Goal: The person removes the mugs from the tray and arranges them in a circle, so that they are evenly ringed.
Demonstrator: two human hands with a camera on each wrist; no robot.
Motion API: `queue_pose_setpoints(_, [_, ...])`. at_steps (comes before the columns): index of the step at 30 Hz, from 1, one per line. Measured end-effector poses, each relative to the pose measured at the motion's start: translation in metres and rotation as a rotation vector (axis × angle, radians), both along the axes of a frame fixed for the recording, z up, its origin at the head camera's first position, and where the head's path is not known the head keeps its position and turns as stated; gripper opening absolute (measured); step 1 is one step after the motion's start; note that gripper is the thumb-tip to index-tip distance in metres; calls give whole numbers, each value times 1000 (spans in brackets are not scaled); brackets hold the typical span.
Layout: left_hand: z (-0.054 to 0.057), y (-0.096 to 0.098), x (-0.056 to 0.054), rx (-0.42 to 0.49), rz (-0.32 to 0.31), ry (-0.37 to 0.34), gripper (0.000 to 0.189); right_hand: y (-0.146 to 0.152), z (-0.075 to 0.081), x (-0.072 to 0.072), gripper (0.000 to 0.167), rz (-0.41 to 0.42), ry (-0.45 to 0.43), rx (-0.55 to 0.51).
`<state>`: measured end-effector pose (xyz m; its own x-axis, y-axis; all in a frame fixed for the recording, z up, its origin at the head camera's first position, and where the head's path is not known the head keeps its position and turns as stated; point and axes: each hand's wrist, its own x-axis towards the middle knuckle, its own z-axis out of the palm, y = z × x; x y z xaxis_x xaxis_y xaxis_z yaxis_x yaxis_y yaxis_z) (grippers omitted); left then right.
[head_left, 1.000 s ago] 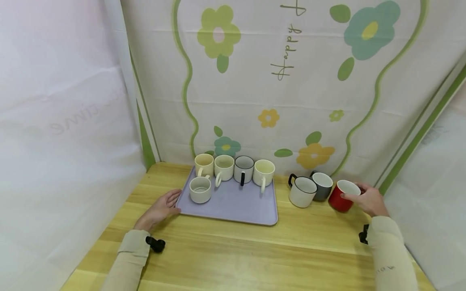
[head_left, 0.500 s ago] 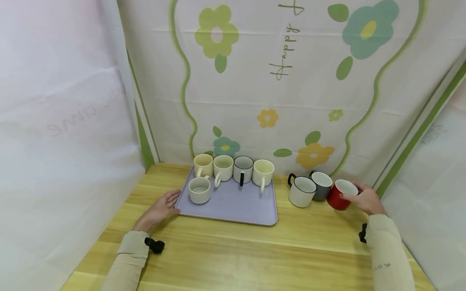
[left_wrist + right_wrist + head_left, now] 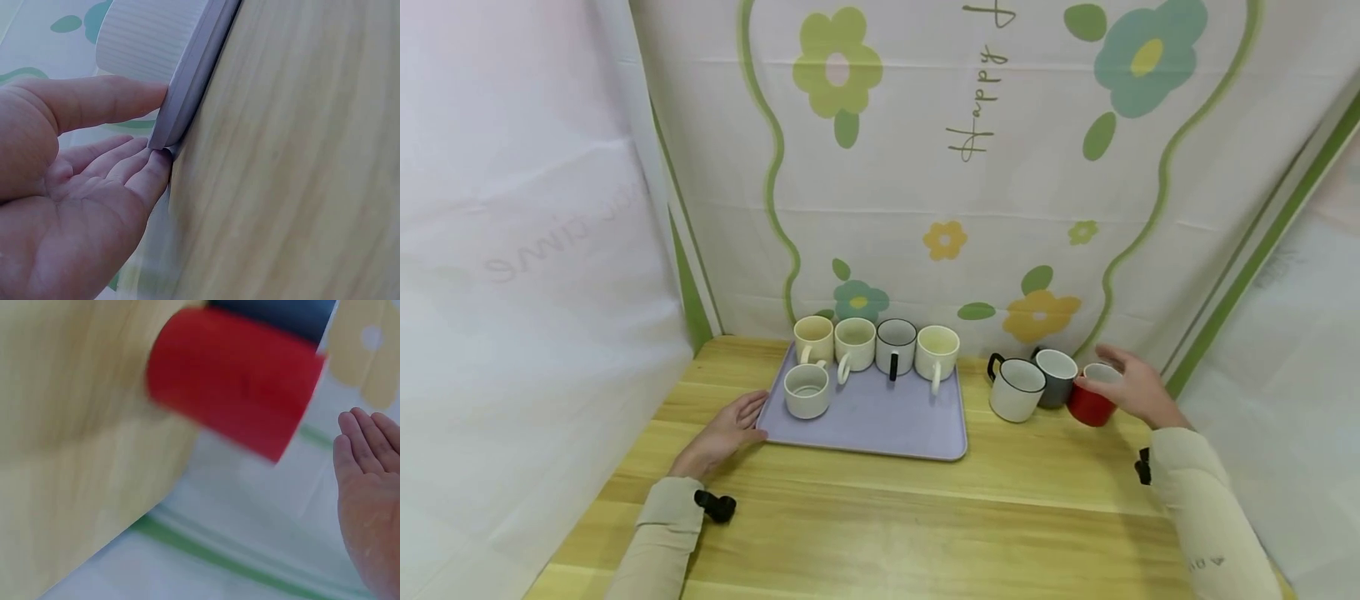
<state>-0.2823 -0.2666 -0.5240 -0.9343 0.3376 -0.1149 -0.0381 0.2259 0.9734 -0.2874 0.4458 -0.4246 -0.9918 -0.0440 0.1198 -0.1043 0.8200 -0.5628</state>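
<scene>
My left hand [image 3: 724, 435] rests at the front left corner of a lilac tray [image 3: 887, 425]. In the left wrist view, the thumb touches the tray's edge and the straight fingers lie along its underside. At the right, my right hand [image 3: 1138, 390] hovers over a red mug [image 3: 1090, 408] with a white inside. Its fingers are extended and apart from the red mug [image 3: 231, 381] in the right wrist view. The red mug stands beside a dark grey mug [image 3: 1058, 387], and left of that is a white mug [image 3: 1015, 400] with a black rim and handle.
Across the tray's back stand a peach mug [image 3: 814, 337], a cream mug [image 3: 854, 354], a white mug with black handle [image 3: 895, 357] and a pale yellow mug [image 3: 937, 362]. An off-white mug [image 3: 807, 402] is at the tray's left. A printed cloth [image 3: 895, 183] hangs behind the wooden table [image 3: 880, 525].
My right hand has let go of the red mug and lifted off it, after moving it slightly left toward the dark grey mug. The left hand stays at the tray corner.
</scene>
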Motion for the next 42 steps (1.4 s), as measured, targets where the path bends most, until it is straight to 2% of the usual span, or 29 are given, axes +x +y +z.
queue_pose_setpoints(9, [1, 1, 1, 10, -4, 9, 88, -78, 5, -9, 89, 154, 55, -24])
queue_pose_setpoints(18, [3, 2, 2, 9, 1, 8, 87, -187, 6, -20, 84, 367, 135, -75])
queue_pose_setpoints(21, [4, 2, 2, 6, 1, 3, 87, -224, 4, -22, 83, 417, 110, -115])
queue_pose_setpoints(32, [2, 3, 4, -11, 39, -22, 87, -344, -18, -26, 89, 543, 0, -142])
queue_pose_setpoints(35, [2, 2, 3, -10, 38, -19, 86, -367, -26, -25, 89, 560, -20, -169])
queue_pose_setpoints(38, [2, 3, 3, -12, 29, -12, 87, -386, -37, -26, 88, 561, -32, -240])
queue_pose_setpoints(42, [3, 3, 3, -7, 28, -13, 86, -406, -53, -27, 89, 551, 2, -314])
